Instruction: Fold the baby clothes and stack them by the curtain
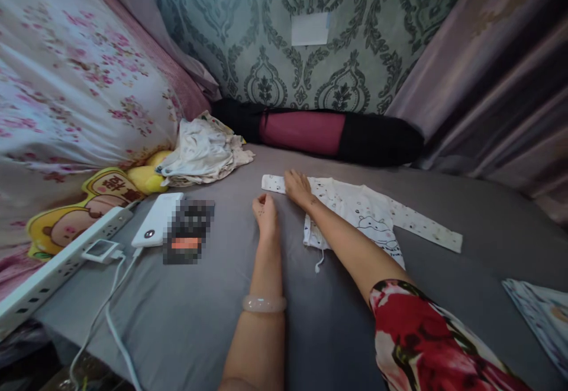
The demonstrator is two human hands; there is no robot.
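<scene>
A small white long-sleeved baby shirt with tiny prints and an animal drawing lies spread on the grey sheet, its two sleeves stretched out sideways. A white drawstring trails from its lower edge. My right hand rests over the left-pointing sleeve, fingers laid across the cloth; the arm covers part of the shirt's body. Just below the sleeve's cuff, my left hand is closed with curled fingers, apart from the cloth, and nothing shows in it. A pale bangle circles the left forearm.
Crumpled pale clothes lie at the back left, near a yellow plush toy. A power strip, white power bank and pixelated dark object sit left. Folded cloth lies right; a black-and-maroon bolster lines the wall.
</scene>
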